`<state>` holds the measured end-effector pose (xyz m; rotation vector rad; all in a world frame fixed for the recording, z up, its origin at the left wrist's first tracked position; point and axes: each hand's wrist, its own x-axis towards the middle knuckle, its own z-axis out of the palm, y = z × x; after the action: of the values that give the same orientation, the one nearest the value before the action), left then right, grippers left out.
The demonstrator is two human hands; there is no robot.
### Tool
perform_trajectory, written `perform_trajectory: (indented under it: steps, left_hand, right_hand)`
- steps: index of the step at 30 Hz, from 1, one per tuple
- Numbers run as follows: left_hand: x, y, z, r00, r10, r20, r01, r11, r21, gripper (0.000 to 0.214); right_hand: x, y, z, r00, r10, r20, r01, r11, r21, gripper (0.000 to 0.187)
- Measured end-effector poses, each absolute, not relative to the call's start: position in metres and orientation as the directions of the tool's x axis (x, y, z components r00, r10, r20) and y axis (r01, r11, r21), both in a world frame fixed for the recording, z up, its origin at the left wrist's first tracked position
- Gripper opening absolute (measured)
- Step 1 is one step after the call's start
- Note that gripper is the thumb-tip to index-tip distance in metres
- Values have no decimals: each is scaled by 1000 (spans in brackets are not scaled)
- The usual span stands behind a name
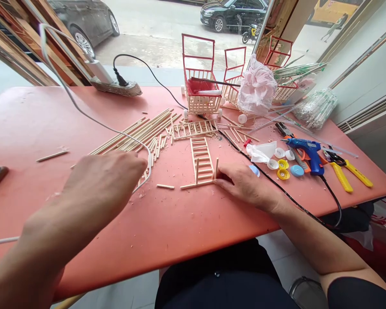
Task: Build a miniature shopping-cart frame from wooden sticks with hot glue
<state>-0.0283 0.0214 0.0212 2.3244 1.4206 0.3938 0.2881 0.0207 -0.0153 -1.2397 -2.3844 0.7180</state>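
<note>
right hand (246, 184) pinches stick frame (202, 159) | room between frame and table edge (141, 271)

The ladder-shaped frame (200, 153) and the loose sticks (138, 131) look like bare, matt wood. The table (167, 231) is smooth, with a soft sheen. The glue gun (312, 153) looks like glossy plastic, the bottle caps (297, 171) smooth plastic, the pink bag (257, 86) thin, crumpled plastic.

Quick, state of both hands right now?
Left hand: fingers curled near the thin white cable; cannot tell whether it holds anything.
Right hand: closed, pinching a short upright pale wooden stick at the ladder-shaped pale wooden frame.
</note>
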Motion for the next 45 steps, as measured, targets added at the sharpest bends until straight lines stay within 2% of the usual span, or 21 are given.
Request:
perform_trajectory:
  steps: [1,2,3,4,5,7,9,11,14,16,21,30,45]
  left_hand:
    - [-26,25,24,386,917,102,832,-394,391,25]
    - [-21,27,26,332,928,166,905,-364,222,29]
    - [-15,29,27,349,919,183,923,-371,99,28]
    - [-8,31,27,393,904,170,911,-407,62,25]
    - [-1,32,26,437,891,125,885,-451,120,24]
    - [12,34,23,465,879,108,817,-473,329,13]
    - [21,34,19,442,895,68,743,-407,531,9]
    - [29,34,16,431,902,29,635,-325,701,15]
    - [38,31,10,441,897,-13,491,-229,841,18]
    - [44,30,8,450,893,-22,485,-224,845,17]
    - [50,26,3,452,891,53,559,-329,761,21]
    - [50,24,-8,473,869,146,565,-427,706,23]
    - [49,24,-6,454,890,35,538,-306,785,20]
  right_hand:
    - [288,21,-15,-550,831,80,651,486,-583,8]
    - [288,21,-15,-550,831,83,650,488,-582,8]
    - [288,21,-15,-551,830,87,647,490,-584,8]
    - [288,21,-16,-551,829,93,643,493,-586,9]
    - [288,21,-16,-552,828,97,639,495,-589,9]
    - [288,21,-17,-552,828,99,635,495,-593,9]
    - [288,21,-18,-551,830,88,638,487,-596,8]
    - [288,20,-18,-553,831,67,644,477,-598,6]
    - [288,19,-17,-556,830,49,646,468,-602,6]
    - [287,19,-16,-556,830,38,644,459,-612,8]
    - [287,20,-14,-561,828,9,648,445,-618,10]
    - [289,20,-19,-566,821,67,615,476,-629,7]
    - [290,21,-22,-565,823,54,634,475,-610,3]
